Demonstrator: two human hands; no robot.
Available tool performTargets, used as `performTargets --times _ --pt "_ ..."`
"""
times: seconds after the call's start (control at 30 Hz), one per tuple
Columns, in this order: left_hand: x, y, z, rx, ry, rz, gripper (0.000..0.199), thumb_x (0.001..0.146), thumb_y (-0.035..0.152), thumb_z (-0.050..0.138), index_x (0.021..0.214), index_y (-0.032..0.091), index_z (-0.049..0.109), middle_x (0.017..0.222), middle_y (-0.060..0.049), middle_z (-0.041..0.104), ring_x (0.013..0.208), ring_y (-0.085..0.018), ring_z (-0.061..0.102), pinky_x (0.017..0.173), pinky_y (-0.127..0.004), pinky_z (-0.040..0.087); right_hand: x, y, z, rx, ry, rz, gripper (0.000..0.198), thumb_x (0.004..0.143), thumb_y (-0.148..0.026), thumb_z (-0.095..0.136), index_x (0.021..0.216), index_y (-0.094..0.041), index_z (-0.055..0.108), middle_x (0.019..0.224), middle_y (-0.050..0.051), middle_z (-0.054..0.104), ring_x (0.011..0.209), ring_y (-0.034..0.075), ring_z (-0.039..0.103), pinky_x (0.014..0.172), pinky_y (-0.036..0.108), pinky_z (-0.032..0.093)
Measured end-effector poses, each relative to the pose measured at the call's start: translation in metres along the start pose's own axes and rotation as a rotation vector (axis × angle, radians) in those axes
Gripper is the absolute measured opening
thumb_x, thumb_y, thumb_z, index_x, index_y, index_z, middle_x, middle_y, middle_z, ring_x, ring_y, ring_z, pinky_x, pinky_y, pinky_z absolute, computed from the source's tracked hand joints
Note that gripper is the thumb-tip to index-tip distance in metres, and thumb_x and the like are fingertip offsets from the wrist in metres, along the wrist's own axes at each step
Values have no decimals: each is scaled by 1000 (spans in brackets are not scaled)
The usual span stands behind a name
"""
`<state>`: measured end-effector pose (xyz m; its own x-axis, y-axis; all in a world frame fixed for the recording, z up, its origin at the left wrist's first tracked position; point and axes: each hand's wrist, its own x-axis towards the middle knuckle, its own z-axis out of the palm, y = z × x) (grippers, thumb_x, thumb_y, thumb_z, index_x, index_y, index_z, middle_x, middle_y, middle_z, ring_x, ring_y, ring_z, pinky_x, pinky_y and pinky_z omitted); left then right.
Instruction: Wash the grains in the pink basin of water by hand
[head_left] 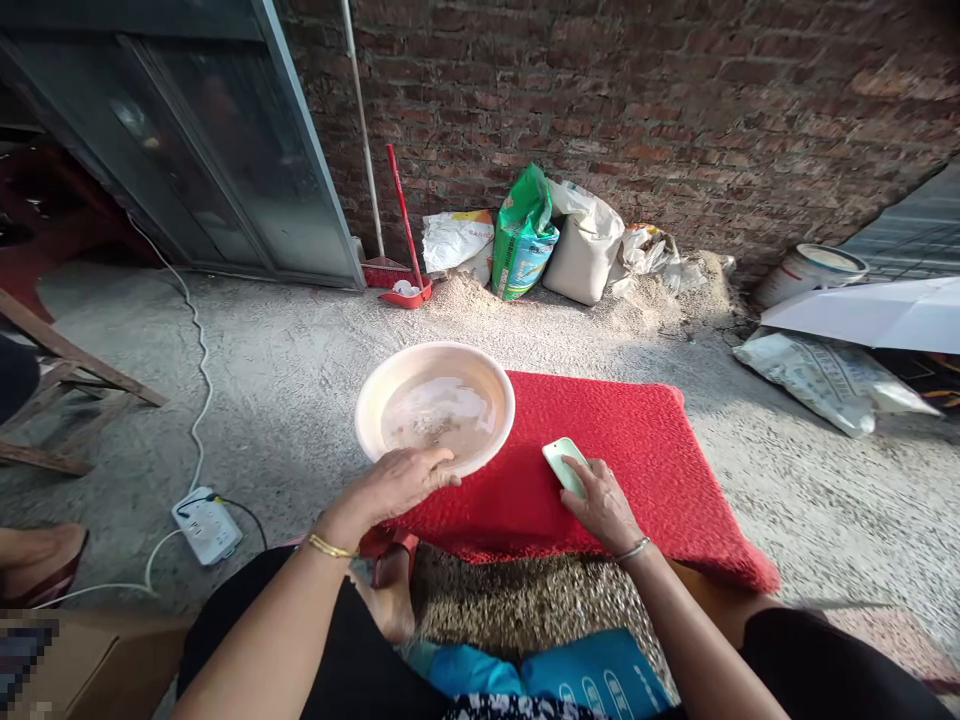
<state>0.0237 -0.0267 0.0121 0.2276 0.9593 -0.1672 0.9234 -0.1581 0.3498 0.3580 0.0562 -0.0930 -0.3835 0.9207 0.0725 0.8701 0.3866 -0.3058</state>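
Note:
My left hand (409, 480) is at the near rim of a pale pink basin (366, 405), fingers stretched out to the right and holding nothing. I cannot tell whether it touches the rim. Cloudy water (442, 410) with dark specks lies in the basin. Under my right hand (600, 505) is a flat, pale green scrub brush (568, 465) with a small hole at its far end. My fingers grip it against a red fleecy cloth (615, 420); its underside is hidden. The cloth drapes over a low, flat-topped support, and the basin stands at its left end.
Several sacks (589, 245) and spilled grain stand along the brick wall. A red dustpan (409, 292) is left of them. On the left are a white power strip (208, 525) with cables, a wooden chair (75, 350) and another person's foot (41, 560).

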Motion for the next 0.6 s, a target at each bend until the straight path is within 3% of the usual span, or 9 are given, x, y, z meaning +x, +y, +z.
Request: performTargets --times 0.13,0.2,0.3,0.37,0.47,0.6 --pt "25 -18 -19 -5 -54 -66 41 94 45 46 129 28 57 131 -6 63 118 -24 59 95 -31 45 39 -2 -12 84 86 53 42 83 -34 60 124 -25 61 102 8 59 98 23 56 84 34 44" --pt "43 -28 -23 65 -134 -152 48 88 46 55 132 27 56 140 -10 56 127 -30 52 102 -38 41 70 -15 -16 93 102 85 42 84 -37 60 124 -26 62 104 8 60 98 22 57 84 32 44" --pt "67 -45 -19 147 -206 -278 67 80 45 65 142 28 47 157 -14 32 141 -39 32 110 -50 32 118 -47 -13 107 52 140 44 84 -40 62 126 -28 61 111 9 59 99 21 57 85 30 43" --pt "79 -55 -14 192 -194 -302 75 78 42 66 147 29 39 161 -14 20 145 -41 21 112 -54 27 143 -70 -7 111 -3 152 43 87 -42 59 127 -28 61 115 10 58 101 22 57 86 30 42" --pt "93 -59 -6 222 -196 -291 79 78 42 65 150 29 34 161 -16 19 146 -40 19 112 -55 28 165 -91 1 106 -81 121 40 92 -42 51 129 -28 61 116 12 57 104 23 57 87 31 42" --pt "108 -46 0 208 -326 -442 100 71 51 69 155 24 22 160 -24 14 143 -47 21 107 -58 33 171 -76 2 50 -103 89 44 88 -43 56 130 -29 60 117 12 55 105 25 57 88 33 41"
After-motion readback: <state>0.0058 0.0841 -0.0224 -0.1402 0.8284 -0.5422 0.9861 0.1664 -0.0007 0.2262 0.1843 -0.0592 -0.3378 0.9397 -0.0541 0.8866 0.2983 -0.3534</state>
